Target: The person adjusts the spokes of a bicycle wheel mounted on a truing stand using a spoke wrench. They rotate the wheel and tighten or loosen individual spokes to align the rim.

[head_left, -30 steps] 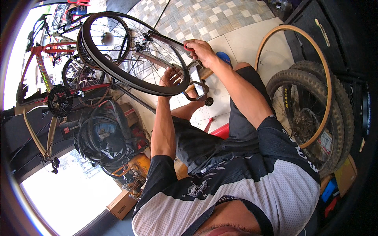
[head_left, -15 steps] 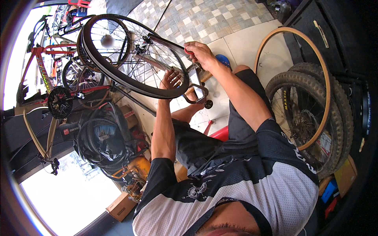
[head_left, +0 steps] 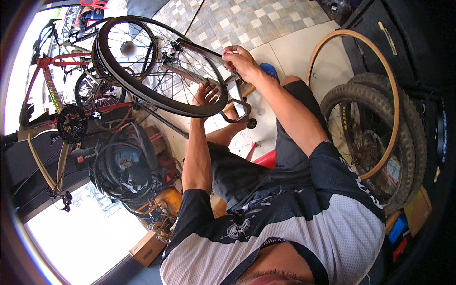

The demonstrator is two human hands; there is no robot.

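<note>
Black bicycle wheel (head_left: 156,66) is sitting in a truing stand (head_left: 237,102) before the person. Left hand (head_left: 205,95) is spreading open against its rim; right hand (head_left: 242,61) is pinching a small red tool. Light, stiff, with delicate spokes: best holding the rim.

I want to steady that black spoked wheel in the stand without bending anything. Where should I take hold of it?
Grip the black spoked wheel by its rim, likely on the near lower edge, where the left hand already rests. The rim is a broad, solid hoop and faces the person, while the thin spokes offer a poor hold. The right hand is at the stand beside it.
</note>
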